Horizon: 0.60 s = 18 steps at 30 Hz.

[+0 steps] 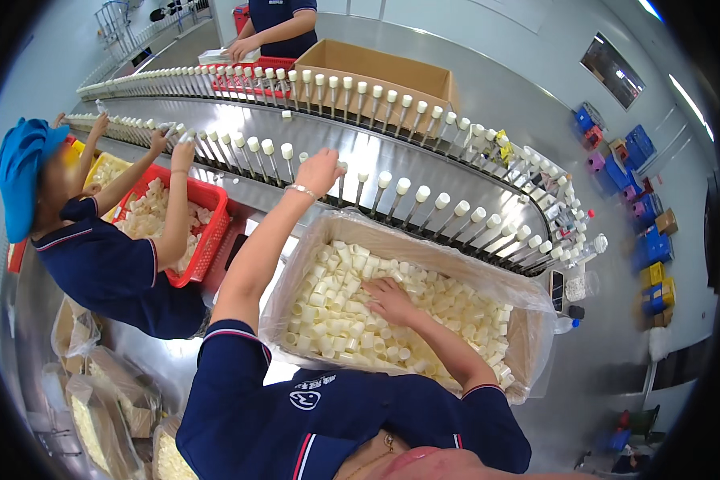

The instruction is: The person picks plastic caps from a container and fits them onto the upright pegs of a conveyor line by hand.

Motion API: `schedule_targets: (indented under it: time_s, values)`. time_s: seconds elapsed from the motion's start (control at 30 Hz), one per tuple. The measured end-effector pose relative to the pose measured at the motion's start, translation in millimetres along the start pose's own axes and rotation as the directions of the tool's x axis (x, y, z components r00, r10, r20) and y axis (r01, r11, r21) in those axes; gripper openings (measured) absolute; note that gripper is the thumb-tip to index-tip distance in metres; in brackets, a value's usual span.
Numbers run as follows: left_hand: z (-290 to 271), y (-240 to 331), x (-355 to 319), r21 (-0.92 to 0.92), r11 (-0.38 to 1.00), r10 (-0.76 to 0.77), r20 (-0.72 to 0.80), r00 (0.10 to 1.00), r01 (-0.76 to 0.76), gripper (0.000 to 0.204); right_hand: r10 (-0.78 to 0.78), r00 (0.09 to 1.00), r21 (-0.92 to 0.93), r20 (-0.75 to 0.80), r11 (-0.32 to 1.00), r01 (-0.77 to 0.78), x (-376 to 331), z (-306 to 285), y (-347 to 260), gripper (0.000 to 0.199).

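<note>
A: Left hand is up at the peg conveyor, fingers curled; grip hidden.

B: Right hand lies spread on the caps in the box, directly below the pegs.

Bright, even light from ceiling strip lamps at upper right; soft shadows only. Glare on the steel conveyor. Strong fisheye bend w/ black vignette at edges; centre sharp, rim slightly soft.
</note>
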<state>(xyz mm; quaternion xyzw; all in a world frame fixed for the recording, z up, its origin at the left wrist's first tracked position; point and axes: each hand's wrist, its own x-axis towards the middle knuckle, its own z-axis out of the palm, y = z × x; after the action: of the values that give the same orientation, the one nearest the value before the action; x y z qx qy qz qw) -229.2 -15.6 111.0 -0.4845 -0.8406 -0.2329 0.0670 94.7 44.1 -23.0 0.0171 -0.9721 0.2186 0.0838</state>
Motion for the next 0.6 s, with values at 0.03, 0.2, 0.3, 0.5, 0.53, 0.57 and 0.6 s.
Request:
schedule_targets:
  time_s: [0.03, 0.2, 0.3, 0.5, 0.53, 0.57, 0.6]
  values:
    - [9, -1, 11, 0.051, 0.999, 0.005, 0.047, 0.999, -0.008, 0.031, 0.003, 1.000, -0.003, 0.000, 1.000, -0.003, 1, 3, 1, 0.035]
    - [25, 30, 57, 0.174, 0.977, 0.061, 0.334, 0.941, -0.125, 0.033, 0.046, 0.963, 0.062, 0.267, 0.996, -0.065, 0, -14, -10, 0.036]
    - [25, 48, 69, 0.228, 0.959, 0.051, 0.440, 0.897, -0.167, 0.035, -0.036, 0.975, 0.198, 0.218, 0.980, -0.009, -9, -18, 4, 0.034]
    - [30, 81, 76, 0.200, 0.939, 0.145, 0.510, 0.848, -0.281, 0.036, 0.015, 0.990, 0.219, 0.137, 0.975, -0.045, -16, -30, 5, 0.033]
    - [31, 78, 75, 0.065, 0.947, 0.249, 0.471, 0.846, -0.315, 0.032, -0.030, 0.999, 0.304, -0.021, 0.952, 0.035, -17, -28, 12, 0.032]
    - [34, 75, 70, -0.068, 0.937, 0.339, 0.422, 0.841, -0.344, 0.029, -0.012, 1.000, 0.311, -0.021, 0.950, 0.018, -16, -40, 9, 0.032]
    - [35, 72, 66, -0.077, 0.933, 0.349, 0.430, 0.833, -0.352, 0.029, 0.132, 0.990, 0.426, 0.044, 0.894, -0.139, -10, -64, 1, 0.031]
